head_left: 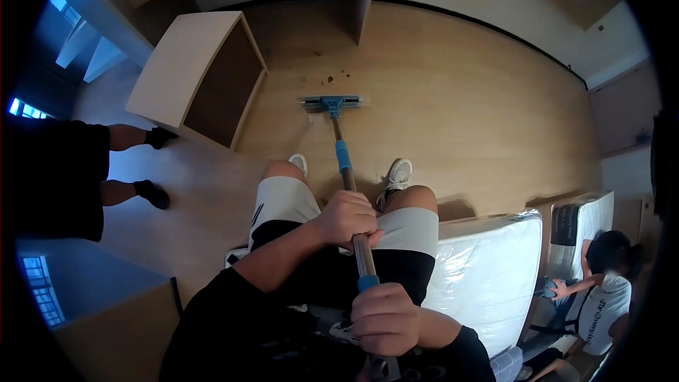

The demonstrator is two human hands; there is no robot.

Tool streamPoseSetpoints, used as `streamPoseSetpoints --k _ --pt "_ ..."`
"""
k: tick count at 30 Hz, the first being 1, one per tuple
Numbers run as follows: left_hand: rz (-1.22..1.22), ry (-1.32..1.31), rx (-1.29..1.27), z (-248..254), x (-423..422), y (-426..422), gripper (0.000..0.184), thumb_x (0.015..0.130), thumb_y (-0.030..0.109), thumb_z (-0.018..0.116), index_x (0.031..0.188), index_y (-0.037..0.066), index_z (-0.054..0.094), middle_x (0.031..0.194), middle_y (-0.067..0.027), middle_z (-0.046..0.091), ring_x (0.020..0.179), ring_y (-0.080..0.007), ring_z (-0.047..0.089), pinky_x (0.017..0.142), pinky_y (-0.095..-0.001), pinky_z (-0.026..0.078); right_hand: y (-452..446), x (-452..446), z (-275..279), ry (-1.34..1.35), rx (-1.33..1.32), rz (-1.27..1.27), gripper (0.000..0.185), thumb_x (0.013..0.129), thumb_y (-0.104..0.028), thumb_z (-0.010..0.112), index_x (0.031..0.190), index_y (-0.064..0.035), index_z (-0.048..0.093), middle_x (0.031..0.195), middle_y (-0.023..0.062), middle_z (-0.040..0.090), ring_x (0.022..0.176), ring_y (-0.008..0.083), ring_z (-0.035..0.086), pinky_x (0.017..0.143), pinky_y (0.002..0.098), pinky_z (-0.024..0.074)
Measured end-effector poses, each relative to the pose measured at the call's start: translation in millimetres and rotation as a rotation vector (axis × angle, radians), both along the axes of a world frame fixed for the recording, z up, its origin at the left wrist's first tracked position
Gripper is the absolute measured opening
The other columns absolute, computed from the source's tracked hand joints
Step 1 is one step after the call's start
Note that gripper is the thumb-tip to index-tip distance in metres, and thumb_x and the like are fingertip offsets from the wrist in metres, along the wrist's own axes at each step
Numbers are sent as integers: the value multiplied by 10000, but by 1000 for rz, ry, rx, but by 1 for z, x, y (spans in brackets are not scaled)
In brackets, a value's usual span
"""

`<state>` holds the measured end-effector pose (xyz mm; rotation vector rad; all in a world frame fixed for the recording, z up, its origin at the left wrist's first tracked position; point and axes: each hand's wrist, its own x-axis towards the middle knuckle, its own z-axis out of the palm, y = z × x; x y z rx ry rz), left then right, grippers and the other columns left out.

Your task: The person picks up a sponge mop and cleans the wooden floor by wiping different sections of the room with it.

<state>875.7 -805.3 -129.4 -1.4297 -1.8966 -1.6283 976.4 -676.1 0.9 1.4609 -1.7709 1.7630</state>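
Note:
Both of my hands are wrapped around the handle of a mop (365,262) with a metal pole and blue fittings. My left hand (346,219) grips it about midway along the visible pole, and my right hand (385,318) grips it lower, close to my body. Ahead of my feet, the mop's wide blue head (332,103) rests on the wooden floor (438,85). Just beyond that head lie several small dark bits of debris (330,80).
A box-shaped wooden cabinet (187,64) stands left of the mop head. An upright panel (366,0) is at the back. Plastic-wrapped mattresses (488,276) lie to my right, near a seated person (601,304). Another person's legs (127,194) show at left.

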Motion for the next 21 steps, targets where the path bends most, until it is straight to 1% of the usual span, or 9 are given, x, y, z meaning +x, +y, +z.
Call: streamPoseSetpoints --k 4,9,12,14,15,16,17,18,21 --pt "13 33 -30 -2 -13 7 311 623 76 703 531 99 406 526 -62 440 472 -274 486 444 -371 380 5 -11 3 -48 -31 -38 279 767 -213 740 669 -42 542 690 69 555 575 235 576 559 326 507" --pt "-5 64 -76 -13 4 5 333 627 80 705 520 108 391 505 -42 427 458 -250 484 472 -352 398 8 17 -12 -27 38 -18 230 773 -155 706 666 -45 534 694 70 508 625 247 566 596 351 505" --pt "-42 -36 -250 -9 21 -5 174 654 57 693 675 89 523 752 -83 532 752 -241 562 664 -355 448 14 40 -20 -78 159 -41 214 771 -132 708 678 -43 536 728 69 521 706 260 580 693 379 514" --pt "-15 -148 -372 9 28 -10 186 682 12 680 838 75 601 956 -109 576 981 -243 560 820 -383 459 28 47 -14 -134 220 -58 206 762 -117 714 686 -43 538 738 71 523 760 273 587 748 398 512" --pt "103 -436 -217 -21 30 -11 202 729 49 659 919 84 601 1033 -105 554 1049 -243 519 858 -390 443 32 51 -11 -178 232 -81 204 754 -117 723 692 -45 543 739 71 523 789 283 588 773 409 507" --pt "221 -718 -56 -76 32 -11 228 776 86 637 1001 93 601 1110 -101 532 1118 -242 478 895 -397 427 35 54 -8 -218 243 -103 203 746 -118 732 698 -48 547 741 72 523 818 292 588 798 420 502" --pt "250 -1247 31 -59 28 -9 245 857 179 574 1079 77 590 1088 -90 548 1091 -230 503 882 -391 443 38 55 -4 -259 252 -126 204 738 -119 741 704 -51 552 742 73 523 847 302 589 823 430 497" --pt "390 -1759 260 -42 23 -8 312 938 272 511 1157 61 579 1067 -79 565 1064 -218 529 868 -385 458 39 60 -2 -318 307 -125 177 721 -101 748 758 -62 580 827 81 550 968 328 571 877 445 482" --pt "56 -2213 406 -77 -3 6 410 975 374 443 1110 9 573 875 -88 587 852 -229 593 771 -359 485 33 68 7 -385 447 -198 174 716 -82 744 799 -72 591 944 85 569 1077 339 534 936 448 456"
